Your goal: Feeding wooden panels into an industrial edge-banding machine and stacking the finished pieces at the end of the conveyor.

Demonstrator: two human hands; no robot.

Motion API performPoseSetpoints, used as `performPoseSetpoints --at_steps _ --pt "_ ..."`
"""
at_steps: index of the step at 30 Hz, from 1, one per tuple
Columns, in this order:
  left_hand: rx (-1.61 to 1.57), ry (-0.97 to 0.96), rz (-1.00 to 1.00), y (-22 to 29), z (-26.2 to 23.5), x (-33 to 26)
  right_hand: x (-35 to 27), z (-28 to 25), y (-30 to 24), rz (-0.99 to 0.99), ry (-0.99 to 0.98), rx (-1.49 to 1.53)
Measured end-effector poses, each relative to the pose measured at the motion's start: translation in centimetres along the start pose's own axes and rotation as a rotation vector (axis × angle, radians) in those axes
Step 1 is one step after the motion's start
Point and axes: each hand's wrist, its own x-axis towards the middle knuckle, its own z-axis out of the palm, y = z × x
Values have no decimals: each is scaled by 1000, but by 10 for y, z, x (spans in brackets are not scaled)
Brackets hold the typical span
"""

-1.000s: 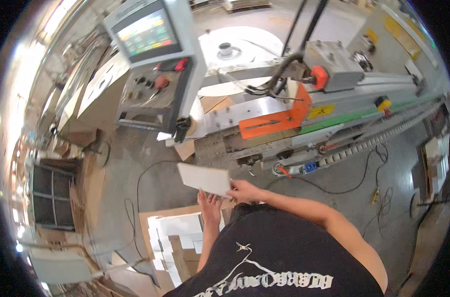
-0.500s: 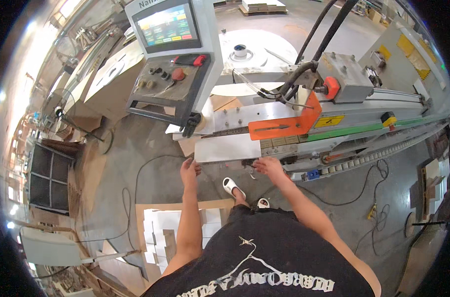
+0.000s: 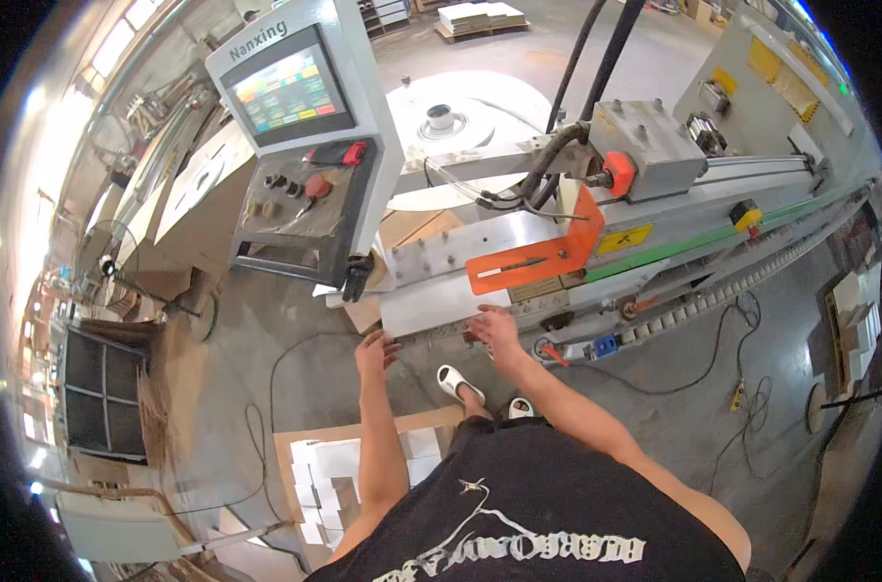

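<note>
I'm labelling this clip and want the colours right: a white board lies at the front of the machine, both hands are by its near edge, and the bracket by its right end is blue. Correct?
Not quite: the bracket is orange, as the head view shows. The white board does lie at the machine's front, left hand and right hand by its near edge.
</note>
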Motion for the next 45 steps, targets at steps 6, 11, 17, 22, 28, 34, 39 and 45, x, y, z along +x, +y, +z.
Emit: performPoseSetpoints --at_steps 6,11,17,22,28,34,39,45 --pt "-163 -300 -114 2 61 -28 5 -51 -32 -146 193 118" --pt "-87 -483 -150 -3 121 -51 -6 -91 -80 -225 318 126" --pt "-43 -641 -122 -1 162 -76 -17 -131 -105 -312 276 53" --pt "-62 -691 -71 -37 134 -73 -36 -192 -105 -586 253 -934" --pt "723 -654 -58 -134 3 -46 -94 -220 -66 -887 449 -1977" --pt "352 803 -232 -297 -182 -10 -72 -223 -64 -576 485 -2242" --pt "401 1049 -670 -250 -188 -21 -66 -227 -59 -588 450 -2255" --pt "271 1029 -871 -274 -170 0 -59 -232 -59 -561 425 -2295"
